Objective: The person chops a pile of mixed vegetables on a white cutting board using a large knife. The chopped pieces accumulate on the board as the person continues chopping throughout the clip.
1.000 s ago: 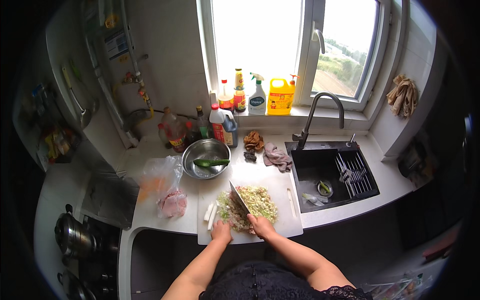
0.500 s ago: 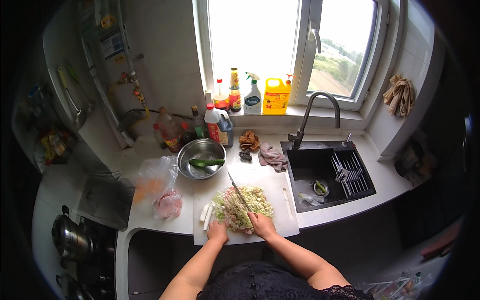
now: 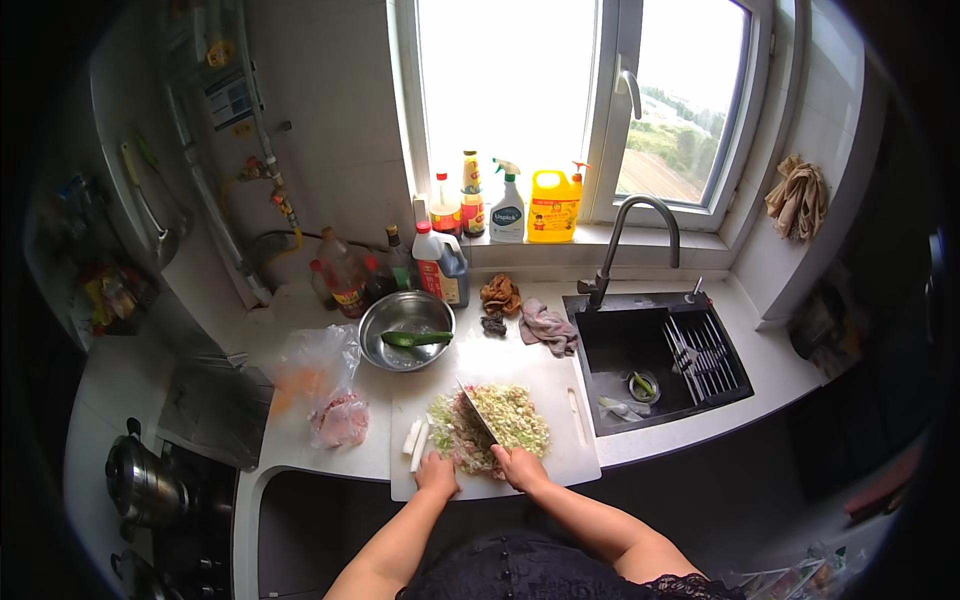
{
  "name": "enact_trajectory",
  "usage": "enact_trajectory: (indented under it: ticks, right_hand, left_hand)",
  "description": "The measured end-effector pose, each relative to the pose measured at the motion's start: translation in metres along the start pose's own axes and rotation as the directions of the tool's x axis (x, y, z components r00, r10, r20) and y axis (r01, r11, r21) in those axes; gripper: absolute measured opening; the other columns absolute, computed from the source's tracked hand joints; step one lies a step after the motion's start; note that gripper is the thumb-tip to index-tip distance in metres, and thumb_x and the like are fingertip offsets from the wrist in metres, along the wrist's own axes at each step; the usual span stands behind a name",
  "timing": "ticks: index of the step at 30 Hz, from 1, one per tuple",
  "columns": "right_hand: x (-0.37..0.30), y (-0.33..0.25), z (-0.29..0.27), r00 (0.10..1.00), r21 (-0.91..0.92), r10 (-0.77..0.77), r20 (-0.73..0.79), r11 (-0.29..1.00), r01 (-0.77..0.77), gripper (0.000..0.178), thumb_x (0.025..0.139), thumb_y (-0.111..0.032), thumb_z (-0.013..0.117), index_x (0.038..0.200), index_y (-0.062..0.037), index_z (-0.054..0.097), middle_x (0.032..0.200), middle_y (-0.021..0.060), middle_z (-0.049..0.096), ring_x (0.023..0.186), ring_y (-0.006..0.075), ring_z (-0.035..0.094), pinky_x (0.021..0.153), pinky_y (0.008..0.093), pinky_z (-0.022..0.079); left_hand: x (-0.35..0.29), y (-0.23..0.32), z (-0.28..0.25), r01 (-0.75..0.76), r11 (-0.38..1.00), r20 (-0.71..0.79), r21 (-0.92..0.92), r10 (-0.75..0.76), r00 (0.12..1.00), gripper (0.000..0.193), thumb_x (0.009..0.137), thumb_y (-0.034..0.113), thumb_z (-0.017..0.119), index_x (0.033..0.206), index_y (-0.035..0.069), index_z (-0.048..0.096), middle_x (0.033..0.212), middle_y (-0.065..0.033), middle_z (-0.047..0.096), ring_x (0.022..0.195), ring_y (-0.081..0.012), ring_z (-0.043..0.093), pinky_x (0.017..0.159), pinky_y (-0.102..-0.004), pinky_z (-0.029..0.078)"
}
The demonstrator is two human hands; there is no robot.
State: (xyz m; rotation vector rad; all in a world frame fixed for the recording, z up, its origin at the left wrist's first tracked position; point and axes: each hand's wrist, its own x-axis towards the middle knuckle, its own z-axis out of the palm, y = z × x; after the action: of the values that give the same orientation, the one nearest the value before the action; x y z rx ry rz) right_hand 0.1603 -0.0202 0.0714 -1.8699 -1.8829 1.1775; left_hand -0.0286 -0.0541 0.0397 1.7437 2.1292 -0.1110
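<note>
On the white cutting board (image 3: pixel 563 455) lies a wide, chopped heap (image 3: pixel 518 418) of pale green and pinkish bits, perhaps vegetable mixed with meat. My right hand (image 3: pixel 520 467) is wrapped round the handle of a knife (image 3: pixel 480 415), whose blade slants up and left across the heap. The blade's lower edge is among the bits. My left hand (image 3: pixel 437 474) grips the board's near edge, left of the heap, with its fingertips partly hidden. Close to it, two white stalk pieces (image 3: pixel 412 437), like scallion, lie on the board's left side.
Behind the board stands a metal bowl (image 3: pixel 372 352) holding a green cucumber (image 3: pixel 418 339). A plastic bag of pink meat (image 3: pixel 340 420) lies left. Cloths (image 3: pixel 546 327) and sauce bottles (image 3: pixel 440 265) are farther back. A black sink (image 3: pixel 590 385) with a tall faucet (image 3: pixel 677 240) is right.
The knife has turned steeper, its tip no longer reaching past the heap's far edge, and it has moved down into the bits. My left hand stays at the board's edge. The view has tilted slightly.
</note>
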Motion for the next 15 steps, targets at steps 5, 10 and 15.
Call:
enact_trajectory:
  ticks: [5, 10, 15]
  right_hand:
    - [-0.006, -0.011, 0.006, 0.986, -0.017, -0.118, -0.118, 0.993, 0.117, 0.065, 0.092, -0.056, 0.037, 0.077, 0.0013, 0.063, 0.074, 0.0224, 0.064, 0.076, 0.0390, 0.063, 0.071, 0.0465, 0.047]
    - [0.009, 0.007, 0.019, 0.999, 0.028, -0.034, 0.003, 0.999, 0.033, 0.065, 0.092, -0.055, 0.036, 0.069, -0.0013, 0.064, 0.066, 0.0192, 0.063, 0.072, 0.0369, 0.063, 0.069, 0.0464, 0.046]
    - [-0.005, -0.011, 0.018, 0.993, 0.031, -0.087, -0.074, 0.996, 0.089, 0.066, 0.092, -0.056, 0.035, 0.079, 0.0009, 0.065, 0.076, 0.0243, 0.063, 0.078, 0.0420, 0.061, 0.074, 0.0487, 0.046]
  left_hand:
    - [0.001, -0.003, 0.001, 0.050, 0.999, 0.013, -0.022, -0.049, 0.999, 0.044, 0.057, 0.032, 0.086, 0.095, 0.017, 0.068, 0.116, -0.0078, 0.049, 0.115, -0.0285, 0.045, 0.089, -0.0413, 0.046]
    - [-0.005, 0.004, -0.011, 0.008, 1.000, 0.098, 0.004, -0.009, 0.995, 0.053, 0.063, 0.030, 0.083, 0.110, 0.018, 0.065, 0.123, -0.0091, 0.046, 0.118, -0.0311, 0.043, 0.093, -0.0421, 0.046]
    - [-0.003, 0.000, -0.002, 0.027, 1.000, 0.040, 0.002, -0.027, 0.999, 0.049, 0.061, 0.031, 0.084, 0.104, 0.017, 0.066, 0.120, -0.0087, 0.047, 0.117, -0.0300, 0.043, 0.091, -0.0414, 0.046]
